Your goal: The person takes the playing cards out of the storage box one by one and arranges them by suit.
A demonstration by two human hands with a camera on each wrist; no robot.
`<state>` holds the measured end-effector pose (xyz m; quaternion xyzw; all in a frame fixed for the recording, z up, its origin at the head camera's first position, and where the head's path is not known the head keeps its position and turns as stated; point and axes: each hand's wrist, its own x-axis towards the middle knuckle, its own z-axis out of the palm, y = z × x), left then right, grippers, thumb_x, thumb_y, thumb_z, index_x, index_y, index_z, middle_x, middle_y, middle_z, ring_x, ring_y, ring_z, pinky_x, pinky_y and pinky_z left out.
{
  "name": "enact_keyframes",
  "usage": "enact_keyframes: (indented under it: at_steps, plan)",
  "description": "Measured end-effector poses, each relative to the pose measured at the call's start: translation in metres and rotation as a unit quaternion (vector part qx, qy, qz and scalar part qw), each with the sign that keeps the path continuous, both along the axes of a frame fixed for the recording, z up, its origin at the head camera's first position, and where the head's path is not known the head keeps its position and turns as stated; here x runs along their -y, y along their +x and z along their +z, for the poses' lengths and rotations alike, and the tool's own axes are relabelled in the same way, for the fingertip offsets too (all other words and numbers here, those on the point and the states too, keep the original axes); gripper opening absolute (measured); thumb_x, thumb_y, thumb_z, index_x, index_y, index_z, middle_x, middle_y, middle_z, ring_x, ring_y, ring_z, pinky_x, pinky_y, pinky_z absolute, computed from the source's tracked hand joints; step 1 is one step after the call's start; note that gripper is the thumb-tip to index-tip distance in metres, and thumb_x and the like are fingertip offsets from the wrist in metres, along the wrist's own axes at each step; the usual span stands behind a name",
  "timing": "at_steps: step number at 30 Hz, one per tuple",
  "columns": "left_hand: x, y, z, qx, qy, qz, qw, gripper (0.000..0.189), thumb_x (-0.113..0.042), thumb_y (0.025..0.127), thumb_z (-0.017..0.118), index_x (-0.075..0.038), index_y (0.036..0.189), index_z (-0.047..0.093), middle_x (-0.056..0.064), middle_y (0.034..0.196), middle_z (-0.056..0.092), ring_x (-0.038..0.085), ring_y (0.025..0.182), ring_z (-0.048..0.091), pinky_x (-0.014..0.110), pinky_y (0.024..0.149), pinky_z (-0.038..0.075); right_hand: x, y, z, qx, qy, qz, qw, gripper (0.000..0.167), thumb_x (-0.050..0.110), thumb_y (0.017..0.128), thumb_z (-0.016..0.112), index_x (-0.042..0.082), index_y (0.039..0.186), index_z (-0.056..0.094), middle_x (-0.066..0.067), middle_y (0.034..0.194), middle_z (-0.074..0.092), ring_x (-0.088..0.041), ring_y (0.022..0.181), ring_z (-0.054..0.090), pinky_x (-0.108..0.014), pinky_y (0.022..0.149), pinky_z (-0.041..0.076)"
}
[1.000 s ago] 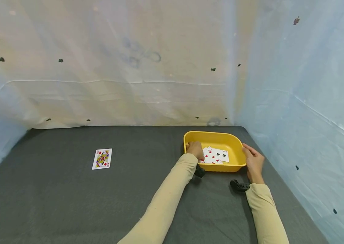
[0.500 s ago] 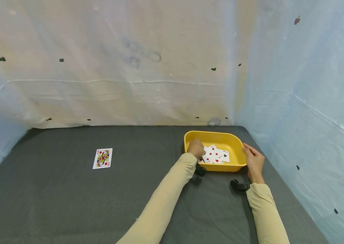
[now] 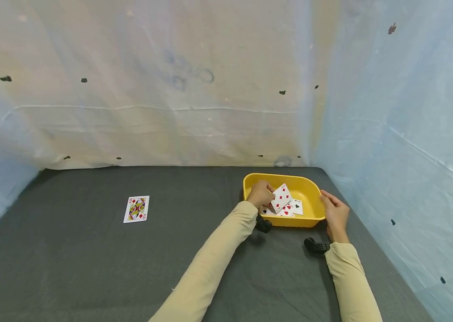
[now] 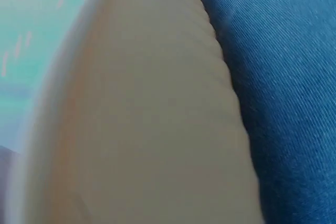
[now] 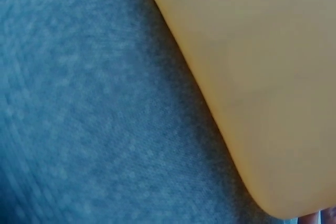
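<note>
Looks like a makeshift booth; can't tell whether inside a home, lab or workshop. Walled at back, left and right with creased, pale sheeting [image 3: 218, 143], spotted with small dark marks [image 3: 5, 78]. Laid with dark grey cloth [image 3: 69, 268], reaching the foot of the back wall.

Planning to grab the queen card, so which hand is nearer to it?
Left. The left hand is over the left end of the yellow tray, right of the queen card; the right hand is farther right, holding the tray's right end.
</note>
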<state>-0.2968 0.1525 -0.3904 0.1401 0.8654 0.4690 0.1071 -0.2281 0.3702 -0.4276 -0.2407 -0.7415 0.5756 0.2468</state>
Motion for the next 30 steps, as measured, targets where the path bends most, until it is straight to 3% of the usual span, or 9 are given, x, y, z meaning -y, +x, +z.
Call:
enact_keyframes:
  at_steps: [8,13,17,21,25,30]
  plan:
    - [0.003,-0.001,0.014,0.011,0.041,-0.022,0.9989,0.009,-0.006,0.092,0.066,-0.004,0.101,0.066,0.004,0.086,0.061,0.014,0.063,0.051,0.029,0.059,0.048,-0.004,-0.005,-0.002,-0.008,0.007,0.002,0.9999,0.038,0.028,0.095,0.064,0.006,0.126,0.066,-0.004,0.118,0.063,-0.007,0.092,0.058,-0.015,0.072,0.05]
    - [0.004,0.0,0.019,0.037,0.071,-0.02,0.9966,0.007,-0.007,0.091,0.067,-0.006,0.096,0.063,0.004,0.078,0.059,0.016,0.063,0.053,0.038,0.07,0.052,-0.008,-0.006,0.0,-0.01,0.013,0.002,0.9999,0.038,0.029,0.095,0.063,0.005,0.125,0.066,-0.003,0.115,0.063,-0.005,0.088,0.059,-0.014,0.071,0.05]
    - [0.008,-0.001,0.019,0.065,0.114,-0.017,0.9912,0.01,-0.005,0.091,0.066,-0.004,0.097,0.059,0.007,0.076,0.061,0.03,0.079,0.065,0.043,0.078,0.053,-0.008,-0.004,0.001,-0.008,0.02,0.002,0.9998,0.038,0.029,0.096,0.063,0.005,0.125,0.066,-0.005,0.116,0.063,-0.008,0.089,0.06,-0.016,0.072,0.051]
    - [0.014,-0.003,0.015,0.086,0.168,-0.022,0.9819,0.012,-0.001,0.091,0.064,-0.001,0.101,0.057,0.012,0.081,0.063,0.041,0.093,0.064,0.046,0.082,0.053,-0.007,-0.002,0.001,-0.002,0.027,0.001,0.9996,0.038,0.029,0.096,0.061,0.006,0.126,0.065,-0.007,0.118,0.062,-0.009,0.09,0.06,-0.015,0.073,0.051]
    - [0.021,-0.007,0.011,0.093,0.209,-0.021,0.9733,0.014,0.0,0.092,0.063,0.0,0.104,0.058,0.011,0.083,0.065,0.043,0.094,0.064,0.048,0.084,0.052,-0.006,-0.001,0.001,0.0,0.025,0.003,0.9997,0.039,0.029,0.096,0.061,0.006,0.127,0.065,-0.007,0.119,0.062,-0.007,0.089,0.059,-0.014,0.072,0.05]
    - [0.029,-0.01,0.01,0.098,0.229,-0.01,0.9685,0.017,-0.002,0.092,0.064,-0.002,0.109,0.058,0.008,0.085,0.065,0.041,0.096,0.063,0.047,0.085,0.051,-0.007,-0.002,0.0,-0.005,0.025,0.003,0.9997,0.039,0.029,0.096,0.062,0.005,0.126,0.065,-0.005,0.116,0.063,-0.003,0.085,0.058,-0.013,0.069,0.05]
